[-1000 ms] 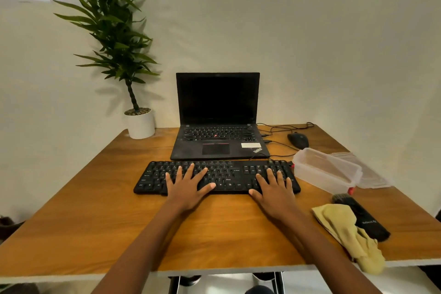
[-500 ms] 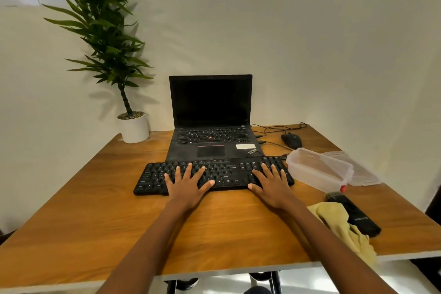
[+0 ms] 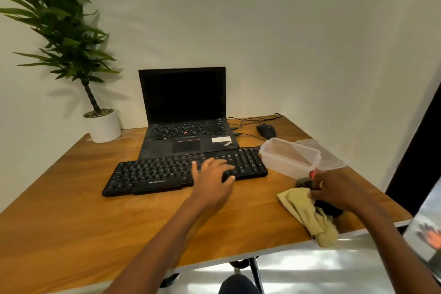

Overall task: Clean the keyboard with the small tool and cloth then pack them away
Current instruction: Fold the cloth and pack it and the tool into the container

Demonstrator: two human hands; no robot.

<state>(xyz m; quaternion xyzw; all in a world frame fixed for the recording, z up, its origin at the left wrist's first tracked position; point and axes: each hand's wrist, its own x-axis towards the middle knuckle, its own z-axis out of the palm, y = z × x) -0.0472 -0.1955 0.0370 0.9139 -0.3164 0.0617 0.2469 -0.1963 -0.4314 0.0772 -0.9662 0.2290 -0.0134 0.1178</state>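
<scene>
Reaching off the keys, the person's right hand (image 3: pixel 334 188) now covers the small tool (image 3: pixel 304 182), lying near the desk's (image 3: pixel 71 210) right edge against the yellow cloth (image 3: pixel 305 210); whether its fingers have closed on the tool cannot be told. The left hand (image 3: pixel 212 174), fingers loose and apart, rests on the keyboard's (image 3: pixel 155 174) right half. Half a second ago both hands sat on the keys; cleaning appears about to start, the open container (image 3: pixel 288 157) waiting just beyond.

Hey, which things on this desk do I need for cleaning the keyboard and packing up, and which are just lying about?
For the job: black keyboard, small black brush, yellow cloth, clear plastic container and its lid, probably for packing away.
Just lying about: laptop, mouse, potted plant.
</scene>
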